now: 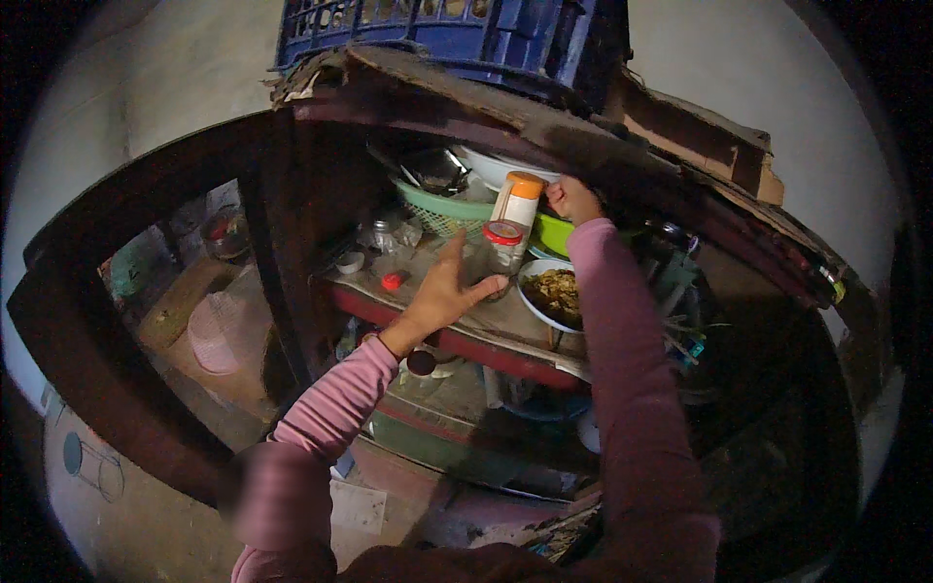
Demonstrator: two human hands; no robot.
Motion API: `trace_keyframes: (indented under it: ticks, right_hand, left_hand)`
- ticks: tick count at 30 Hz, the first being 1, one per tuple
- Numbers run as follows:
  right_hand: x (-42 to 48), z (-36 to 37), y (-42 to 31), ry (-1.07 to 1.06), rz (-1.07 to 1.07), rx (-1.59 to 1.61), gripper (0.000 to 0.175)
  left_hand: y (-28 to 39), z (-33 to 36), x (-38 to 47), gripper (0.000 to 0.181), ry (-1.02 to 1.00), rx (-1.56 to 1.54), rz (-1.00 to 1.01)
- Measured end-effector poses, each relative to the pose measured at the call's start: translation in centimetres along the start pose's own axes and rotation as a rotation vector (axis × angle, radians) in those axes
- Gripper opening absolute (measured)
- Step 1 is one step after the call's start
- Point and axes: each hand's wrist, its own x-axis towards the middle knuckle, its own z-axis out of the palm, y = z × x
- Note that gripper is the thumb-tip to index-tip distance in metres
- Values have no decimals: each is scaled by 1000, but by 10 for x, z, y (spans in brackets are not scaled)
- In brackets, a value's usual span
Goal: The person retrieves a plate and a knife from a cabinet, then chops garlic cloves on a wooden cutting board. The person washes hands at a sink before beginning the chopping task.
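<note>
My left hand [442,290] reaches over the cabinet shelf [481,317], its fingers apart and nothing in them. Its thumb points at the base of a glass jar with a red lid [503,240]; whether they touch is unclear. Behind the jar stands a tall container with an orange cap [519,195]. My right hand [576,199] is deeper in, under the cabinet top, with its fingers curled near a white bowl [503,166] and a lime-green container [552,233]. What it may hold is hidden. A bowl of cooked food [552,295] sits below my right forearm.
A green basket [448,215] holds dishes at the back left. Glass shakers [383,235], a small white cup [350,262] and a red cap [392,280] lie on the shelf. The cabinet door [270,291] stands ajar at left. A blue crate [452,36] rests on top.
</note>
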Motion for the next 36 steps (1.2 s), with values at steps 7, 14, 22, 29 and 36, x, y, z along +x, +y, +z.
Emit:
trace_keyframes:
  ticks: [7,14,22,29,36]
  right_hand:
    - [55,-32,23,-34,-292,-505,40]
    - [16,-28,12,-166,-370,-646,59]
    - [-111,36,-30,-185,-172,-905,85]
    - [-60,22,19,-95,-546,-790,69]
    - [-86,48,10,-151,-528,-670,70]
  left_hand:
    - [3,20,15,105,30,71,-1]
    - [-20,31,31,86,124,135,39]
    - [-3,40,28,64,161,63,6]
    - [7,-10,42,68,200,-15,39]
    - [-18,-89,32,54,278,73,92]
